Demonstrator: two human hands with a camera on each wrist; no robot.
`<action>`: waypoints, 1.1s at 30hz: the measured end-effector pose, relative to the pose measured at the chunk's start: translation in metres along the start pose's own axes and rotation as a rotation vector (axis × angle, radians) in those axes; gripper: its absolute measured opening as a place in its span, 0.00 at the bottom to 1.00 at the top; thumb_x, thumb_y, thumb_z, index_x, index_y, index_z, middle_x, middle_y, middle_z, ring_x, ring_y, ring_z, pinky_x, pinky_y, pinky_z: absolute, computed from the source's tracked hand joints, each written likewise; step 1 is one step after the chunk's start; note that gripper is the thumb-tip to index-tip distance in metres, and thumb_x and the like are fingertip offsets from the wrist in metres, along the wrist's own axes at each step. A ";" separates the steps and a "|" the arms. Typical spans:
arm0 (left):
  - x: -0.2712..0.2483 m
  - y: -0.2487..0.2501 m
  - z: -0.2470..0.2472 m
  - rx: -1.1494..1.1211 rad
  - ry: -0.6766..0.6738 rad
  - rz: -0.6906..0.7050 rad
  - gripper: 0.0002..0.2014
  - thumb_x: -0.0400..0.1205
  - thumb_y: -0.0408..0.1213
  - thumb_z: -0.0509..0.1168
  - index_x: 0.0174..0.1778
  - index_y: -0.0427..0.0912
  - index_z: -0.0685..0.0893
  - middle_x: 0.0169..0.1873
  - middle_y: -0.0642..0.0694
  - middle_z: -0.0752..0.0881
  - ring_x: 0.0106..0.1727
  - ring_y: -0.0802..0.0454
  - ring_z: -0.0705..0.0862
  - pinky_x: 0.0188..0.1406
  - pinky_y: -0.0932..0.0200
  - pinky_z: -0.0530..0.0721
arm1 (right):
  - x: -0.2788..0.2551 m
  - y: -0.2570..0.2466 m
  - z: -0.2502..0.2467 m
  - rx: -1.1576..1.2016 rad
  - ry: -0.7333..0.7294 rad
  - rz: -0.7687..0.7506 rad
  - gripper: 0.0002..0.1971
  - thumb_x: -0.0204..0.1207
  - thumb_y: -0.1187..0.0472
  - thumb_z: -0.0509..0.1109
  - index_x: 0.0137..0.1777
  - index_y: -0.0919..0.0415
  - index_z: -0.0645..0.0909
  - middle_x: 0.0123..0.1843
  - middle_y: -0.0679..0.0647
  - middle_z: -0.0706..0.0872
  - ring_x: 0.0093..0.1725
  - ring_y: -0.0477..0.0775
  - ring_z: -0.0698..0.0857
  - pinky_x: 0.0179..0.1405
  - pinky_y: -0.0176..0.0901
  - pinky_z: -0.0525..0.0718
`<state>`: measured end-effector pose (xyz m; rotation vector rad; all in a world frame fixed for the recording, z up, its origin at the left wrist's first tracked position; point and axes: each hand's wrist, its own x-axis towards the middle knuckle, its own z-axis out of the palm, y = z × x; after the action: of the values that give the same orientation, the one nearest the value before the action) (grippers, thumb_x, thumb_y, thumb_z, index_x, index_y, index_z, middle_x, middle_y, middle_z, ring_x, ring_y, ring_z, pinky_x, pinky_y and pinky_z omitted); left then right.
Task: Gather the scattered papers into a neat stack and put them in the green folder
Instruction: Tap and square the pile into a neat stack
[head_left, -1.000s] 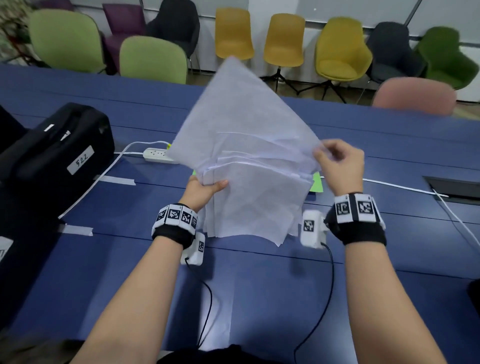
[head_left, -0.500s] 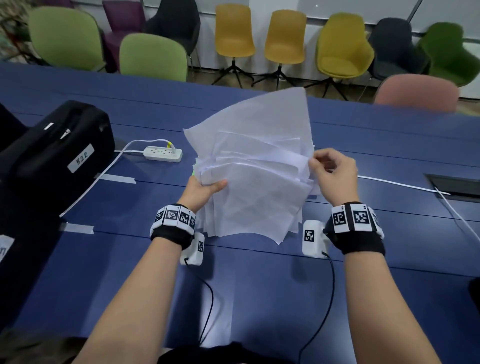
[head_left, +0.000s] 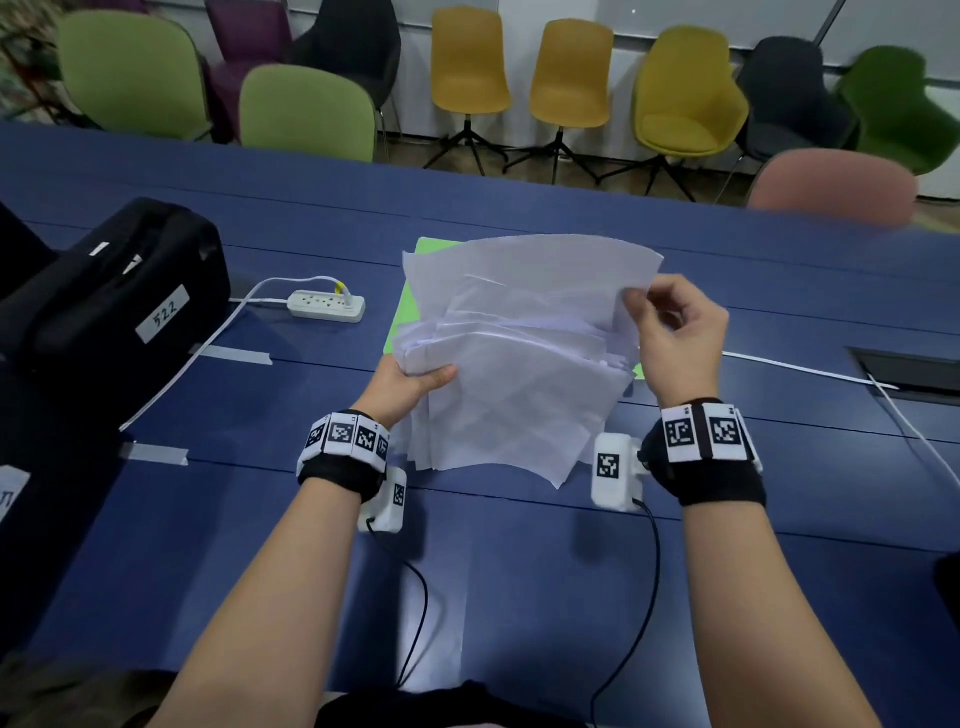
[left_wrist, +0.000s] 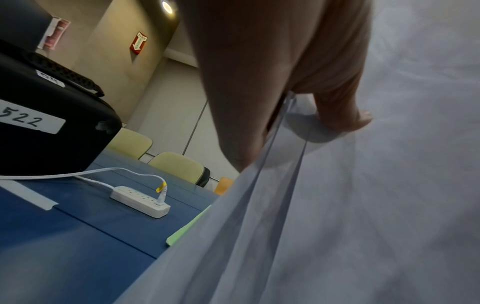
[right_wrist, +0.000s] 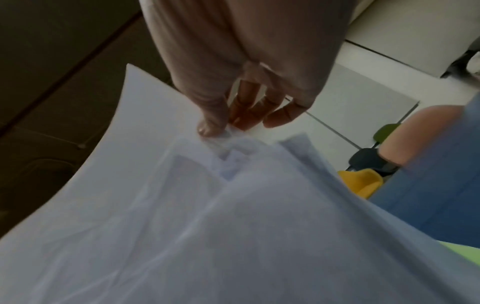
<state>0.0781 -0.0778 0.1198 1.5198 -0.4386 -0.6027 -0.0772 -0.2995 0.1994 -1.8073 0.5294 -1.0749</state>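
Observation:
A loose bundle of white papers (head_left: 514, 358) is held up above the blue table (head_left: 519, 571), its sheets fanned and uneven. My left hand (head_left: 415, 382) grips the bundle's left edge, thumb (left_wrist: 345, 115) on the front of the papers (left_wrist: 337, 205). My right hand (head_left: 670, 332) pinches the right corner of the rear sheet; in the right wrist view the thumb and fingertips (right_wrist: 210, 127) close on the papers (right_wrist: 207, 226). The green folder (head_left: 410, 301) lies flat on the table behind the bundle, mostly hidden; its edge (left_wrist: 187, 228) and a corner (right_wrist: 462, 253) show.
A white power strip (head_left: 327, 305) with its cable lies left of the folder. A black case (head_left: 109, 306) labelled 522 stands at the far left. A white cable (head_left: 810, 371) runs to a table hatch (head_left: 909, 371) on the right. Several chairs (head_left: 306, 111) line the far side.
The rear sheet, which stood high as a peak, has come down and turned level with the bundle. My right hand lowered with it; the folder's top left corner now shows.

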 end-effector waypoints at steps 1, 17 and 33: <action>0.000 -0.001 0.000 -0.007 0.002 0.000 0.19 0.78 0.23 0.69 0.65 0.37 0.81 0.55 0.43 0.86 0.50 0.62 0.87 0.62 0.61 0.83 | -0.002 0.007 -0.001 -0.004 0.035 0.034 0.11 0.73 0.65 0.72 0.36 0.48 0.80 0.33 0.46 0.82 0.34 0.44 0.78 0.41 0.37 0.77; -0.002 -0.008 0.002 -0.021 0.006 -0.033 0.15 0.78 0.29 0.70 0.59 0.47 0.83 0.51 0.52 0.88 0.47 0.67 0.88 0.56 0.65 0.84 | -0.038 0.045 -0.015 0.236 -0.306 0.225 0.51 0.68 0.43 0.76 0.83 0.46 0.45 0.78 0.53 0.71 0.71 0.43 0.77 0.70 0.37 0.76; -0.001 -0.003 0.007 0.054 0.018 -0.083 0.18 0.83 0.30 0.64 0.70 0.36 0.77 0.59 0.40 0.83 0.59 0.46 0.82 0.58 0.56 0.81 | -0.058 0.092 0.004 0.218 -0.170 0.535 0.27 0.62 0.78 0.78 0.62 0.71 0.77 0.46 0.50 0.91 0.41 0.38 0.90 0.41 0.30 0.85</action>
<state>0.0731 -0.0826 0.1168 1.5998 -0.3821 -0.6464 -0.0957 -0.2984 0.0923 -1.4337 0.7109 -0.5810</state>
